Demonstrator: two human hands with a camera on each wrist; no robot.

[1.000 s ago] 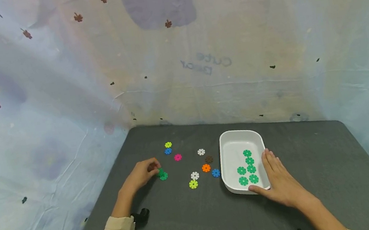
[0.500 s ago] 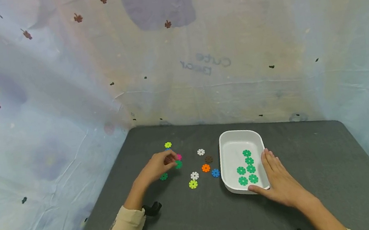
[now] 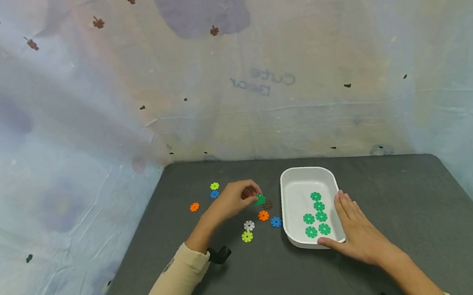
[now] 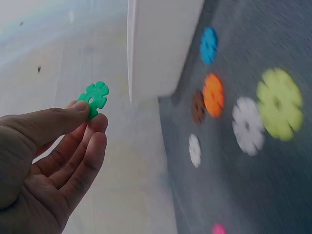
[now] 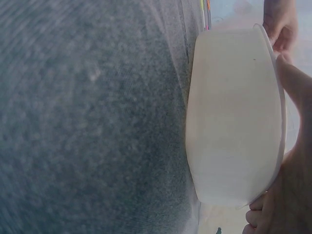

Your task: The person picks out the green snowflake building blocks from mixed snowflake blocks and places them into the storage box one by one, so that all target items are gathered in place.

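My left hand (image 3: 232, 200) pinches a green flower-shaped notched disc (image 3: 261, 199) between thumb and fingertips, raised over the table left of the white tray (image 3: 293, 234). In the left wrist view the same hand (image 4: 63, 146) holds the green disc (image 4: 96, 95) upright by its edge. My right hand (image 3: 362, 235) rests along the tray's right rim, fingers straight, thumb at the front corner. Several green discs (image 3: 321, 216) lie flat in the tray. In the right wrist view the tray's side wall (image 5: 234, 122) stands between the thumb and fingers of my right hand (image 5: 295, 170).
Loose discs lie left of the tray: orange (image 3: 263, 215), brown (image 3: 268, 205), blue (image 3: 276, 222), white (image 3: 249, 225) and yellow-green (image 3: 247, 236). Farther left are a yellow-green disc (image 3: 214, 186), a blue disc (image 3: 215, 194) and an orange disc (image 3: 194, 207). A printed curtain (image 3: 261, 129) borders the table.
My left hand has lifted a green disc from the left side and carried it right, towards the tray. The left orange disc has come into view. My right hand and the tray stay put.
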